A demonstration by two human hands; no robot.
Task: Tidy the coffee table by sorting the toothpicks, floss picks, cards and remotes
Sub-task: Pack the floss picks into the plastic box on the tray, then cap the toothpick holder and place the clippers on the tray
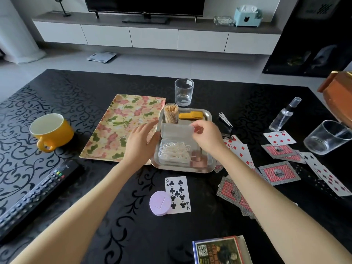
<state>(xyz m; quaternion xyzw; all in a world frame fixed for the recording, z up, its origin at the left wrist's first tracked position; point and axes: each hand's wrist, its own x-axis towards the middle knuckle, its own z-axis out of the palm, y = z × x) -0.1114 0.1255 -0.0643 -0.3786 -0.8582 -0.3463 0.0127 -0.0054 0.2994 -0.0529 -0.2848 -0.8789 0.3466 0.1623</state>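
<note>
A clear plastic box (175,152) full of white floss picks sits in the steel tray (204,167). Its hinged lid (176,130) stands up, and my right hand (206,137) pinches the lid's right corner. My left hand (141,142) hovers with straight fingers at the box's left side. A toothpick jar (171,113) stands at the tray's back. Playing cards (278,173) lie scattered on the right, and a nine of clubs (178,194) lies nearer to me. A black remote (36,197) lies at the left edge.
A floral tray (122,126) lies left of the steel one. Around stand a yellow mug (50,131), two glasses (183,91) (327,137), a spray bottle (283,115), nail clippers (225,120), a purple disc (159,202), a yellow item (191,115) and a card box (221,250).
</note>
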